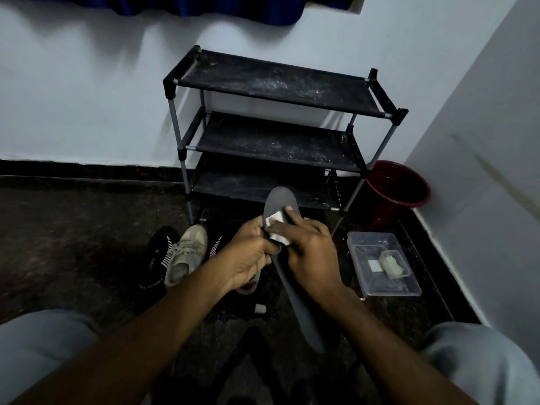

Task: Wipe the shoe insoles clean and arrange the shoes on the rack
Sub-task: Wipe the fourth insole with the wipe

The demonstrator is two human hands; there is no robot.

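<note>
- Knees in grey trousers, one at each lower corner; person seated low on the floor.
- Insole, grey, held up between the knees, toe end towards the rack.
- Left hand: fingers curled round the insole's left edge near the forefoot, gripping it.
- Right hand: fingers curled over a white wipe, pressing it to the insole's top face; thumb hidden.
- Step in hand, as judged: wiping the forefoot. Best done in long strokes from toe to heel with the left hand bracing from behind, so the thin insole does not buckle. Refold the wipe once it is soiled.
- Shoes on the floor before the rack: one beige, one black with white stripes, another partly hidden behind the left hand. None racked yet.
- Rack: three black shelves, dusty, against the wall.
- Tub, clear plastic, to the right, holding small pale items.
- Bucket, red, in the corner.
- Floor: dark speckled stone. Walls pale; room dim.
</note>
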